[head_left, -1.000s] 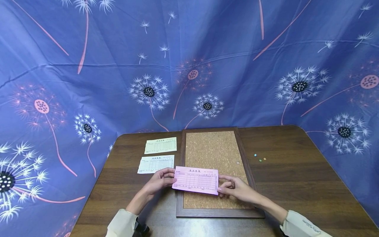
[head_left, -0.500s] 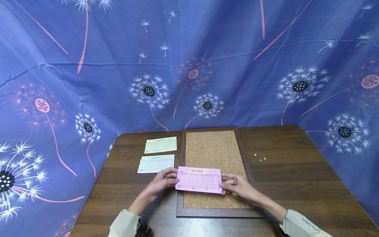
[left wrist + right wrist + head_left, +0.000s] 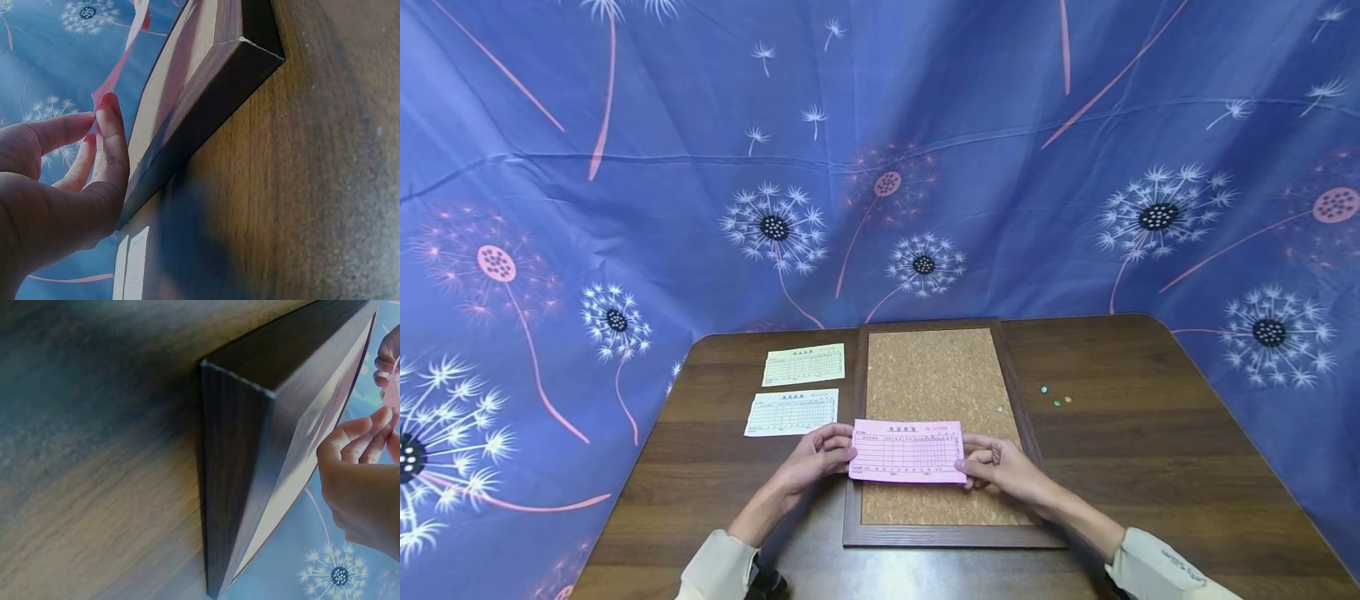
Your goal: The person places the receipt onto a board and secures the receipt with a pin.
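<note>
A pink printed receipt slip (image 3: 907, 452) is stretched between both hands above the lower half of a framed cork board (image 3: 936, 375). My left hand (image 3: 812, 461) pinches its left end between thumb and fingers. At the other end, my right hand (image 3: 1003, 472) pinches the slip's right edge. In the left wrist view, the slip (image 3: 115, 75) rises from the left hand's (image 3: 75, 169) fingertips, apart from the board's surface. The right wrist view catches the right hand (image 3: 365, 475) gripping the slip (image 3: 391, 394) beside the thick brown frame (image 3: 240, 444).
Left of the board, a pale yellow slip (image 3: 803, 365) and a pale blue slip (image 3: 792, 412) lie on the wooden table (image 3: 1135, 467). Small coloured pieces (image 3: 1057, 403), blue, green and orange, lie to the right. A clear small object (image 3: 1000, 409) sits on the cork. Blue patterned cloth (image 3: 1015, 208) hangs behind.
Both hands have shifted slightly right with the pink slip, which now looks more level. Their pinch on its ends is kept. The other slips and the board stay put.
</note>
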A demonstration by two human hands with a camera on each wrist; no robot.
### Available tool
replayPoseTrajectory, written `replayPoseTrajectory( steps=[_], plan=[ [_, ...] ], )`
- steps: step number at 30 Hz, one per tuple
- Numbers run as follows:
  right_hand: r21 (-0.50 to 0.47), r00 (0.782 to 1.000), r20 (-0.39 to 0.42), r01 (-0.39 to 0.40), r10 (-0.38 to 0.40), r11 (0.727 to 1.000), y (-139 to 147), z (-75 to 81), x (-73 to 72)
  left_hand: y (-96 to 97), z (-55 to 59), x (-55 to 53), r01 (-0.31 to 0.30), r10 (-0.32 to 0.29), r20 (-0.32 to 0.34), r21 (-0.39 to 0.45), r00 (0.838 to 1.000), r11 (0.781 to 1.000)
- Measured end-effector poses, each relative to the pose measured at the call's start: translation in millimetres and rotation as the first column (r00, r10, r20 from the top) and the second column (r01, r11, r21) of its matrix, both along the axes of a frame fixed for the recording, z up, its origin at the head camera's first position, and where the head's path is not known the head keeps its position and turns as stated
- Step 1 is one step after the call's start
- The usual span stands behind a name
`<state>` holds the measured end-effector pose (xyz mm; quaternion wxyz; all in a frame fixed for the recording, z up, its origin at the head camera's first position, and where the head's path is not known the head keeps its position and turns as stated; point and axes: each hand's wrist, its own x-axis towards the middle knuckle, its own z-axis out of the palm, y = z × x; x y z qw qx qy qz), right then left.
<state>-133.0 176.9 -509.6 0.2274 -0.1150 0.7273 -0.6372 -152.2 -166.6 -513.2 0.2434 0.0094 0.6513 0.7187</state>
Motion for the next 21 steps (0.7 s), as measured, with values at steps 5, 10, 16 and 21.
replayPoseTrajectory(
  steps=[5,10,16,21],
  plan=[
    [-0.004,1.0,-0.008,0.008,-0.008,1.0,3,1.5,-0.2,2.4,-0.3,-0.4,0.031,-0.031,-0.007,-0.006,0.999,0.999],
    [0.002,1.0,-0.013,0.012,-0.012,1.0,4,2.1,-1.7,5.6,-1.0,-0.9,0.034,-0.034,-0.018,-0.018,0.999,0.999],
    [0.016,1.0,0.007,0.024,-0.024,1.0,7,2.5,-2.6,8.8,-3.3,-2.2,0.025,-0.026,-0.03,-0.013,0.999,1.0],
    [0.034,0.999,0.007,0.033,-0.034,0.999,8,2.4,-3.1,11.9,-6.3,-2.8,0.006,-0.006,-0.024,-0.006,1.0,1.0]
  ],
)
